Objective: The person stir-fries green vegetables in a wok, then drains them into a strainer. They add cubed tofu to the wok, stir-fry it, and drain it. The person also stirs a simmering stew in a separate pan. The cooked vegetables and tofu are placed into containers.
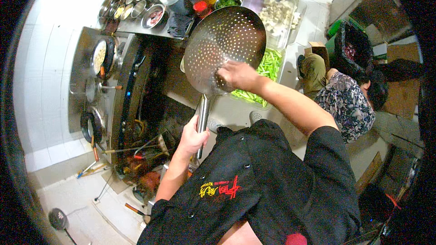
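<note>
A large round perforated metal strainer (228, 37) is held up in front of me, its many small holes catching the light. My left hand (195, 136) grips its metal handle (203, 112) with the fingers wrapped round it. Curled against the lower inner face of the bowl is my right hand (238, 75). Its fingertips are blurred, and whether something sits in them is hidden. Cut green vegetable stalks (270, 64) show beyond the strainer, and a clear plastic tub (282, 41) with pale cubes stands behind them.
To the left, pans (99, 58) sit on a stove beside the tiled wall. Small bowls (153, 16) line the metal counter (138, 30) at the back. At right a person (347, 102) crouches near a black-lined bin (352, 49).
</note>
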The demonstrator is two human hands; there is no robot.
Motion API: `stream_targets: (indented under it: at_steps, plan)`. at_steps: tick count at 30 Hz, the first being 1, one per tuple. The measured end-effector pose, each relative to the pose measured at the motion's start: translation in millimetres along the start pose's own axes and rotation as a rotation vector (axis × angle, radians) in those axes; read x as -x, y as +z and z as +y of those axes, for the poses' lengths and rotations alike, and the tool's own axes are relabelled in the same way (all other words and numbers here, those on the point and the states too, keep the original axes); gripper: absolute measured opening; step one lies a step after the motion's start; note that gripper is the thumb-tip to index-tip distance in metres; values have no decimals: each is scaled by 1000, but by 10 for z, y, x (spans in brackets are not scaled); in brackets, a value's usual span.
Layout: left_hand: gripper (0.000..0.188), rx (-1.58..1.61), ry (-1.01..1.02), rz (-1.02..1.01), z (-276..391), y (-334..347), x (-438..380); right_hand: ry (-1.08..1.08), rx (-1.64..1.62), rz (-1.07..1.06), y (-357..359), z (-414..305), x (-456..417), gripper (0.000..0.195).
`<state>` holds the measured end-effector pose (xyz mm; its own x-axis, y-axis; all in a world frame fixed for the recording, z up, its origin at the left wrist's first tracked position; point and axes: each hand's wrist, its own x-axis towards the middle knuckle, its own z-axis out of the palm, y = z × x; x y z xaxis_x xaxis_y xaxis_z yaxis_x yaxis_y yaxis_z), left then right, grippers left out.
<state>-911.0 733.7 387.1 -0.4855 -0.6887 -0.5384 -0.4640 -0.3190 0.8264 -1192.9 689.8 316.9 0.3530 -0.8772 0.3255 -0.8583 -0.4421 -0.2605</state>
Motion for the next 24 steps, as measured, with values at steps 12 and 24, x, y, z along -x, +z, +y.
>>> stream_targets:
  at_steps: [12, 24]
  plan:
    - [24, -46, 34, 49, -193, -12, 116, -43, 124, -48, 173, -38, 344, 19]
    - [24, -195, 139, 144, -111, 69, 57, 321, 67, -73, -160, 330, 247, 15]
